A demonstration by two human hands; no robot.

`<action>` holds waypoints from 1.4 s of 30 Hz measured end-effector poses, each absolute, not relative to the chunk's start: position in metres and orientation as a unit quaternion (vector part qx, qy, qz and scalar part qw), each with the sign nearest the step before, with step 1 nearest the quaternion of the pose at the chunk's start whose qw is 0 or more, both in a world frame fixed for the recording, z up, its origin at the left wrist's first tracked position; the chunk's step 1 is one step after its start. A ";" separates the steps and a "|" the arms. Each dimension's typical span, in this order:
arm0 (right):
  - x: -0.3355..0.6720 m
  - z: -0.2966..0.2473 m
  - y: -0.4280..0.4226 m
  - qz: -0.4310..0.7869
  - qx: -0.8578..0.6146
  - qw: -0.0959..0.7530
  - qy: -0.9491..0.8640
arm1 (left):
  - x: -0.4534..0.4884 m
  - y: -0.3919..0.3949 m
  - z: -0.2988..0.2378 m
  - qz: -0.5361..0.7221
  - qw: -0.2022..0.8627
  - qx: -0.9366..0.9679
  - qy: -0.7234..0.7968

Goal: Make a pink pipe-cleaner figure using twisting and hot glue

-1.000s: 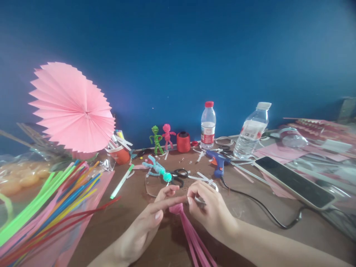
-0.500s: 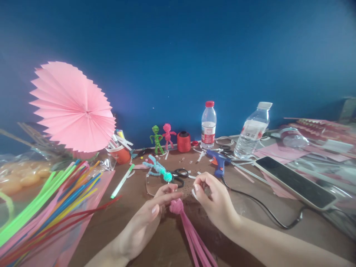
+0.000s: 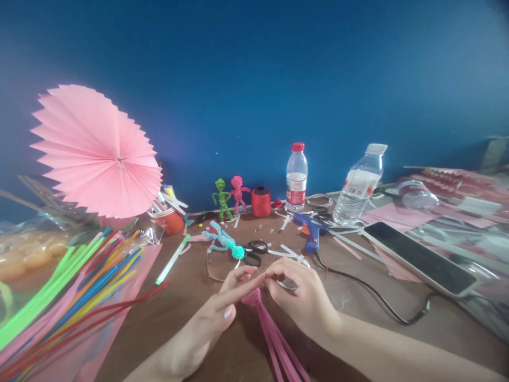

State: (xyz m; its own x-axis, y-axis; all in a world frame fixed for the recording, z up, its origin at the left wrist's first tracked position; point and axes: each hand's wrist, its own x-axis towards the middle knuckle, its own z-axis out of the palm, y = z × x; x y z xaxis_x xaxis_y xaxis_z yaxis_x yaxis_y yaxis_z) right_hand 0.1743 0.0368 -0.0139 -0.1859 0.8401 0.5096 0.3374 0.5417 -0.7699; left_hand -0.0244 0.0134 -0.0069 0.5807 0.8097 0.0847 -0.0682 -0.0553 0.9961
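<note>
My left hand (image 3: 209, 313) is held low over the table with its index finger stretched out and its other fingers loosely apart. At that fingertip, the thumb and forefinger of my right hand (image 3: 302, 292) are pinched together; whatever they hold is too small or hidden to make out. Just below both hands lies a bundle of pink pipe cleaners (image 3: 272, 334) with a coiled ball at its top, partly covered by my fingers. Beyond them rest a light-blue pipe cleaner figure (image 3: 226, 241) and black-handled scissors (image 3: 254, 258).
Pipe cleaners in several colours (image 3: 79, 297) spread at left, under a pink paper fan (image 3: 115, 159). A blue glue gun (image 3: 313, 233) with its cable, two water bottles (image 3: 296, 183) and a phone (image 3: 417, 257) stand or lie at right. Green (image 3: 221, 199) and pink (image 3: 238, 193) figures stand behind.
My right hand has moved left and slightly down, so its pinched fingers now meet my left index fingertip. The pink bundle lies about where it was.
</note>
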 end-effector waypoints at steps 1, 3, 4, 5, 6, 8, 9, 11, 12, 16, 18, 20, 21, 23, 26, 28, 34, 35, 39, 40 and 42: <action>0.174 -0.013 0.036 0.254 -0.409 0.494 -0.724 | -0.024 0.013 -0.004 0.335 0.618 0.646 0.298; 0.174 -0.013 0.035 0.248 -0.413 0.496 -0.722 | -0.024 0.014 0.001 0.304 0.609 0.665 0.307; 0.173 -0.012 0.034 0.244 -0.413 0.498 -0.723 | -0.024 0.014 0.003 0.296 0.607 0.670 0.309; 0.173 -0.012 0.034 0.241 -0.411 0.501 -0.723 | -0.023 0.014 0.004 0.289 0.605 0.673 0.312; 0.173 -0.011 0.033 0.239 -0.410 0.502 -0.723 | -0.023 0.014 0.005 0.285 0.603 0.675 0.315; 0.173 -0.010 0.034 0.240 -0.415 0.505 -0.718 | -0.023 0.014 0.005 0.278 0.601 0.678 0.320; 0.174 -0.010 0.034 0.243 -0.420 0.506 -0.713 | -0.023 0.013 0.004 0.278 0.600 0.678 0.321; 0.175 -0.008 0.036 0.251 -0.431 0.508 -0.702 | -0.023 0.012 0.001 0.288 0.597 0.677 0.320; 0.175 -0.008 0.037 0.252 -0.433 0.508 -0.700 | -0.024 0.012 -0.002 0.300 0.596 0.673 0.320; 0.177 -0.007 0.037 0.248 -0.405 0.504 -0.721 | -0.024 0.010 -0.010 0.337 0.596 0.649 0.332; 0.177 -0.009 0.037 0.252 -0.390 0.502 -0.730 | -0.024 0.011 -0.012 0.345 0.605 0.635 0.334; 0.177 -0.010 0.037 0.258 -0.375 0.500 -0.737 | -0.024 0.012 -0.013 0.367 0.613 0.620 0.323; 0.177 -0.011 0.037 0.261 -0.364 0.499 -0.742 | -0.024 0.012 -0.014 0.379 0.617 0.614 0.314; 0.177 -0.012 0.037 0.268 -0.341 0.498 -0.751 | -0.024 0.013 -0.014 0.396 0.627 0.602 0.296; 0.177 -0.013 0.039 0.268 -0.326 0.500 -0.756 | -0.022 0.013 -0.015 0.411 0.630 0.593 0.288; 0.177 -0.014 0.040 0.263 -0.324 0.503 -0.757 | -0.022 0.013 -0.015 0.413 0.625 0.593 0.294; 0.179 -0.016 0.041 0.218 -0.284 0.487 -0.797 | -0.021 0.014 -0.013 0.404 0.631 0.594 0.295; 0.180 -0.014 0.041 0.200 -0.276 0.482 -0.807 | -0.021 0.014 -0.012 0.402 0.630 0.596 0.294; 0.182 -0.008 0.040 0.142 -0.277 0.445 -0.840 | -0.019 0.014 -0.009 0.406 0.622 0.608 0.281; 0.182 -0.007 0.040 0.135 -0.278 0.434 -0.846 | -0.019 0.014 -0.008 0.407 0.623 0.608 0.277; 0.181 -0.005 0.040 0.127 -0.281 0.425 -0.851 | -0.019 0.014 -0.008 0.409 0.629 0.604 0.270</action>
